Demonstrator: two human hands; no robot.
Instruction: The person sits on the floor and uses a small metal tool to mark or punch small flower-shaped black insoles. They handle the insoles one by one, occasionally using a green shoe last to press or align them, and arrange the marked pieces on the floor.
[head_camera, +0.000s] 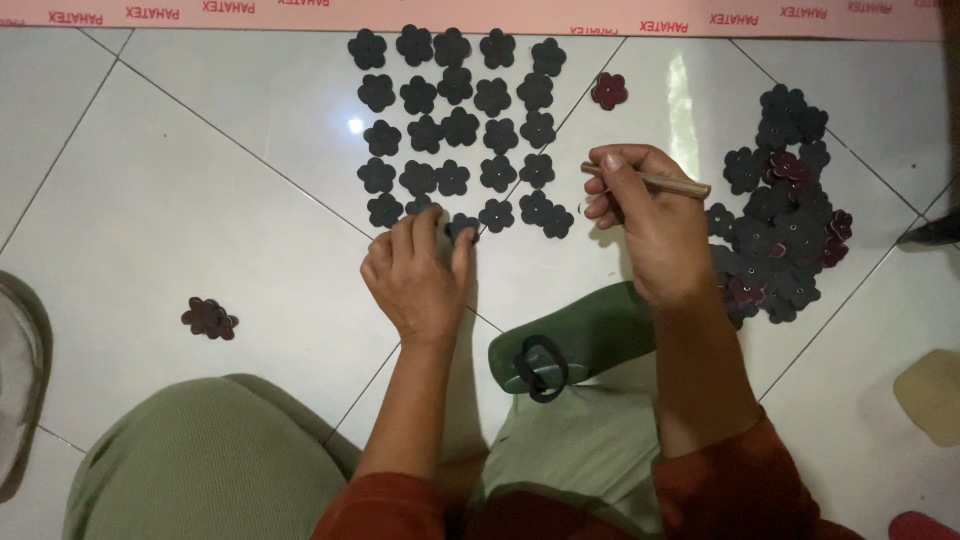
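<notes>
Several dark flower-shaped cutouts (455, 125) lie in neat rows on the white tiled floor. My left hand (418, 272) presses its fingertips on one dark flower cutout (464, 229) at the near end of the rows. My right hand (645, 215) hovers just right of the rows and grips a thin wooden stick (660, 182) that points left. A loose heap of dark and maroon flower cutouts (785, 215) lies to the right of that hand.
One maroon flower (609, 91) lies alone beyond the rows, and a small stack of brownish flowers (209, 318) sits at the left. A green sandal (575, 345) rests under my right forearm. A pink printed sheet (480, 14) runs along the far edge.
</notes>
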